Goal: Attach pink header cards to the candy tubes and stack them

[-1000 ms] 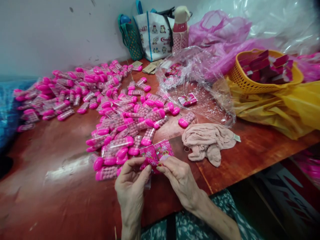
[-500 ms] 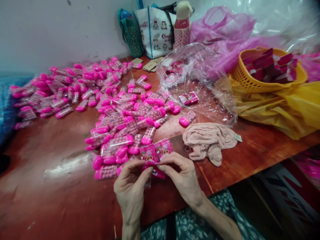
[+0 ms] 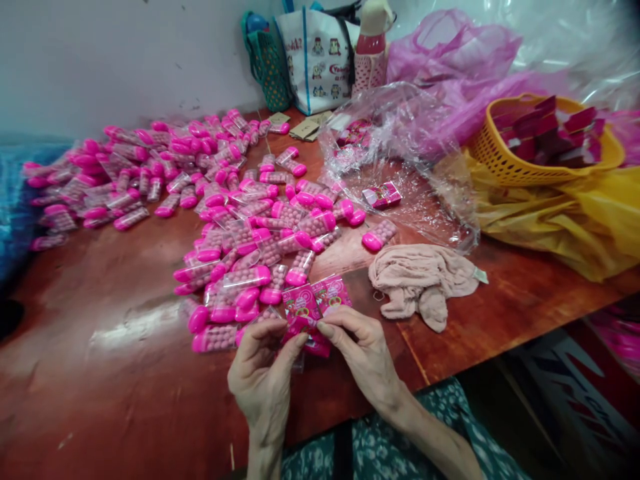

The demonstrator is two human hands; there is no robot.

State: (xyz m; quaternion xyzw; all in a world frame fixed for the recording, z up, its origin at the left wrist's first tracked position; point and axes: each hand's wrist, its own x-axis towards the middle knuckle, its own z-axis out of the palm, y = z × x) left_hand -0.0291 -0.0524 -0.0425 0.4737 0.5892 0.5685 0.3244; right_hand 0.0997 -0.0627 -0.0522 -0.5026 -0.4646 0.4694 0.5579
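My left hand (image 3: pixel 264 377) pinches the left side of a small pink printed wrapper (image 3: pixel 303 325) between thumb and fingers. At its other side, the thumb and forefinger of my right hand (image 3: pixel 364 357) are closed on the same wrapper. More pink printed pieces (image 3: pixel 302 301) lie flat just beyond my fingertips. Past them spreads a pile of clear tubes (image 3: pixel 245 277) with bright pink caps, filled with pale pink balls. My fingers cover part of the wrapper, and I cannot tell whether it is folded.
A beige cloth (image 3: pixel 425 277) lies right of my hands, with a small pink box (image 3: pixel 383 195) on clear plastic film (image 3: pixel 430 207) behind it. A yellow basket (image 3: pixel 535 170) of dark pink pieces rests on yellow plastic (image 3: pixel 560 230). Bags (image 3: pixel 320 67) and a bottle (image 3: pixel 371 43) stand along the wall.
The wrapper has tilted in my fingers, so more of its printed face shows. My right thumb has shifted slightly on it. The surroundings sit slightly farther right in view.
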